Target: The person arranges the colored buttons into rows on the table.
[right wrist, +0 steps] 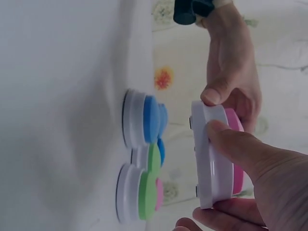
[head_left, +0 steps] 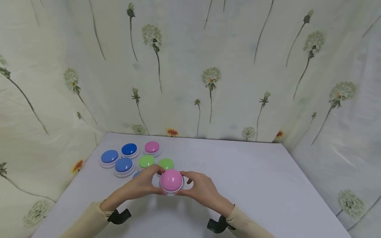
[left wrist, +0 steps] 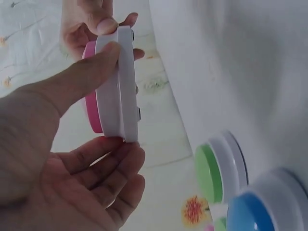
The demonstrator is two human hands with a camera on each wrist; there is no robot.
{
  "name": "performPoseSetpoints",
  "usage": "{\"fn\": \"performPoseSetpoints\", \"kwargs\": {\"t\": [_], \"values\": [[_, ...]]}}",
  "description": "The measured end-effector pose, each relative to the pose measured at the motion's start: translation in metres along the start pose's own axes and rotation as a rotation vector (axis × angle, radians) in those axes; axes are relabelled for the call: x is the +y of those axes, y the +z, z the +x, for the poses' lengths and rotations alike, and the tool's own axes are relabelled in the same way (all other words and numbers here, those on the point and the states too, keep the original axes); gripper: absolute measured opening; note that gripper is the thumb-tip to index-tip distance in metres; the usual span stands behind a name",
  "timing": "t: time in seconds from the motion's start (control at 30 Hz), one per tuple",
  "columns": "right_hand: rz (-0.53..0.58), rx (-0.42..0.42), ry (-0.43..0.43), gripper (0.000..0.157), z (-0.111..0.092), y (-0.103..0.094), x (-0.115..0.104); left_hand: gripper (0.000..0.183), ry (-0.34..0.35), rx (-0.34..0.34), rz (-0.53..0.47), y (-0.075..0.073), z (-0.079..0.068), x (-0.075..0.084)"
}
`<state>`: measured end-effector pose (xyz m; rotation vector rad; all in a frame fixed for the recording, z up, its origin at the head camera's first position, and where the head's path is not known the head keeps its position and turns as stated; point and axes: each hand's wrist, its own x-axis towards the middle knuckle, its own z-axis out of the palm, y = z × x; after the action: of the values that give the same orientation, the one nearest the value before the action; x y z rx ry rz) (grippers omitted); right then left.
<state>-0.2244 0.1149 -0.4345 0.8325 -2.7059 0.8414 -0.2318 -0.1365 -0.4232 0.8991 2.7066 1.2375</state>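
Both hands hold a round push button with a pink dome and white base [head_left: 171, 180], raised over the table. My left hand [head_left: 142, 183] pinches its left side, thumb on the near edge and fingers on the far edge. On the opposite side my right hand [head_left: 205, 190] grips it the same way. In the left wrist view the pink button [left wrist: 119, 91] stands edge-on, its small dark feet showing on the underside. Just beyond the hands sit a green button [head_left: 166, 163] and a blue button, the latter mostly hidden by the left hand.
Several more buttons stand on the white table's left: a dark blue button [head_left: 129, 149], lighter blue ones [head_left: 123, 165], a second pink button [head_left: 152, 147] and another green button [head_left: 146, 161]. A curtain printed with dandelions [head_left: 178, 66] hangs behind the white table [head_left: 238, 172].
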Motion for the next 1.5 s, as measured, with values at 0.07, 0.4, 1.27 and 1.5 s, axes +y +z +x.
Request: {"fn": "performPoseSetpoints", "kwargs": {"t": [0.07,0.4,1.27,1.5], "values": [[-0.014,0.006,0.001,0.066,-0.005,-0.003,0.005,0.063,0.010,-0.001,0.006,0.007,0.004,0.002],[-0.065,0.011,0.055,0.066,-0.018,-0.010,0.028,0.063,0.004,0.014,0.048,0.040,0.021,0.008],[-0.011,-0.042,0.219,0.060,0.028,-0.018,0.107,0.063,-0.141,0.010,0.141,0.074,0.117,0.004],[-0.007,-0.063,0.292,0.061,0.044,-0.017,0.126,0.063,-0.172,-0.037,0.138,0.078,0.145,-0.014]]}}
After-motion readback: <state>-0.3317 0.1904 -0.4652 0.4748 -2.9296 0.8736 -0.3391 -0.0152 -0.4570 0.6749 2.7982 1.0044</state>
